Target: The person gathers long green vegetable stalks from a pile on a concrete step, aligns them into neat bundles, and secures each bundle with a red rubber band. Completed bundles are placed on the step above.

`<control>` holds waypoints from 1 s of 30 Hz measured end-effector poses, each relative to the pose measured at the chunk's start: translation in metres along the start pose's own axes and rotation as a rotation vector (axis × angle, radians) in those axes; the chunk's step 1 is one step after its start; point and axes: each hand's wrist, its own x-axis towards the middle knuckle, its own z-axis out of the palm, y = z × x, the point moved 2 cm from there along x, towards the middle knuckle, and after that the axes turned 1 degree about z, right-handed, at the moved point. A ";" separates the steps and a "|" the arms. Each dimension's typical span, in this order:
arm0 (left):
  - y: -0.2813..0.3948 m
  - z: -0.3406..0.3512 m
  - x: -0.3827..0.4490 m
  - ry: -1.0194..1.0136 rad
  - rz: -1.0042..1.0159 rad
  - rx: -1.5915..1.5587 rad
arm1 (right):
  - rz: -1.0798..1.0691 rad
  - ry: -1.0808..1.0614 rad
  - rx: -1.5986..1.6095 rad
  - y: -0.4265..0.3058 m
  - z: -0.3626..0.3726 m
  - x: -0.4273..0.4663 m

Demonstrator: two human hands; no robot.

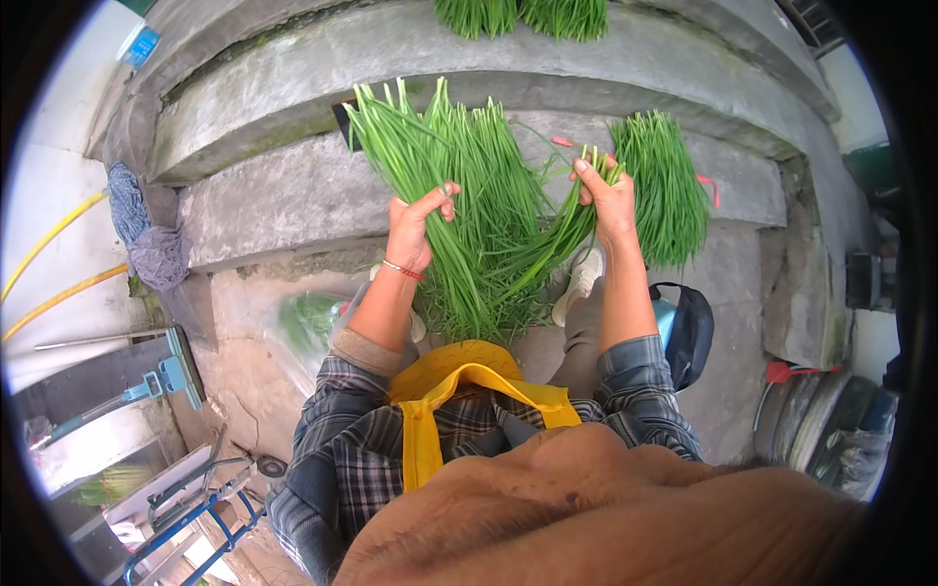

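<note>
My left hand [423,212] is closed round a thick bunch of green garlic chives [399,146], whose pale cut ends point away from me. A smaller bundle of chives [560,242] hangs from my right hand [607,192], its stem ends sticking up past my thumb. Between my hands a pile of loose chives [487,168] lies on the concrete step, with leaves trailing down towards my yellow apron [480,373]. Just right of my right hand rests a neat stack of chives [659,183]. The held leaves overlap the pile, so where each bunch ends is partly hidden.
More chive bundles [560,16] lie on an upper concrete step [330,66]. A clear plastic bag of greens [308,322] stands left of my legs, a dark bag [689,329] right of them. Farther left are a mop [150,227], a blue squeegee [172,373] and a blue metal cart [198,535].
</note>
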 end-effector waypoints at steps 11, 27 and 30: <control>0.006 -0.003 0.003 -0.024 -0.002 0.020 | 0.115 -0.129 0.083 -0.003 -0.006 0.000; -0.006 0.020 -0.012 -0.293 -0.102 0.213 | 0.345 -0.854 -0.232 0.012 0.034 -0.028; -0.007 0.020 -0.015 -0.322 -0.105 0.218 | 0.284 -0.785 -0.305 0.013 0.031 -0.025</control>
